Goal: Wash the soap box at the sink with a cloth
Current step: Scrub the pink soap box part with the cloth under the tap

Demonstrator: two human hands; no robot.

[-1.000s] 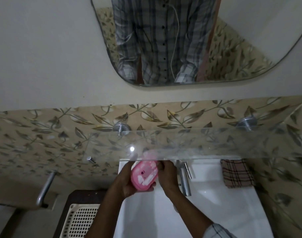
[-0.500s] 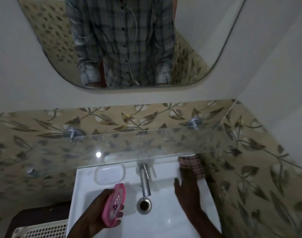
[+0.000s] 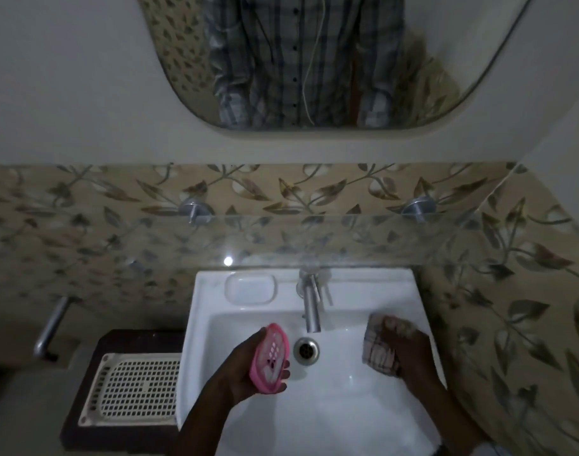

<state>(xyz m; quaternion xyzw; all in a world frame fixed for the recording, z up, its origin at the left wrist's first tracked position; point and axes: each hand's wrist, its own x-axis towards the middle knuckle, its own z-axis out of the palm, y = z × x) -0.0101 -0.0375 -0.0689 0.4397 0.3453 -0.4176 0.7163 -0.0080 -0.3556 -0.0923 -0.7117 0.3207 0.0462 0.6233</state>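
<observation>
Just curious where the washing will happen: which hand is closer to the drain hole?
Left. The left hand, gripping the pink soap box, is just left of the drain. The right hand, holding the checked cloth, is farther off on its right side.

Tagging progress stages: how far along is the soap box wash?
Done: left hand holds the pink soap box over the sink; right hand grips the checked cloth. In hand: box and cloth are apart, either side of the tap. Left: no water seen running, wiping not yet begun.
</observation>
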